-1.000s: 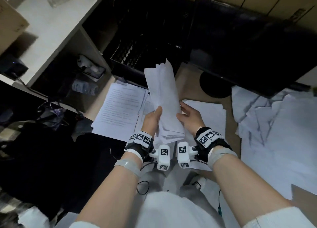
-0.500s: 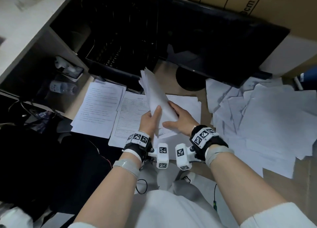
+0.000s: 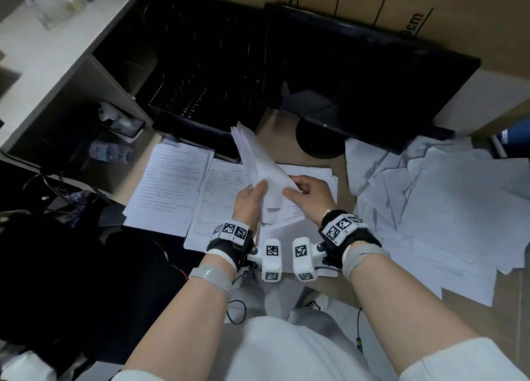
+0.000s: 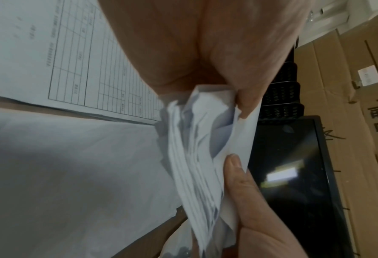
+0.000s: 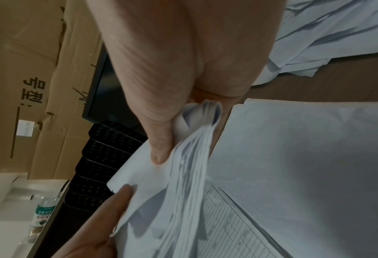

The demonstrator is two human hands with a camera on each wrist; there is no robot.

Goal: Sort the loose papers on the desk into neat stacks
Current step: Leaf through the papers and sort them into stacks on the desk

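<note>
A bundle of white sheets stands tilted over the desk, held between both hands. My left hand grips its left edge, thumb on top. My right hand grips the right edge, thumb pressed on the outer sheet. Beneath lie three stacks: a printed text stack at left, a stack topped by a table form in the middle, and a blank white stack under the bundle. A messy spread of loose papers covers the desk's right side.
A black monitor stands behind the papers, with a black mesh file tray to its left. Cardboard boxes rise at the back. A shelf unit at left holds a water bottle.
The bundle has tipped from nearly upright to leaning left and lower over the blank stack. Both hands kept their grip. My view swung right, showing more of the loose pile.
</note>
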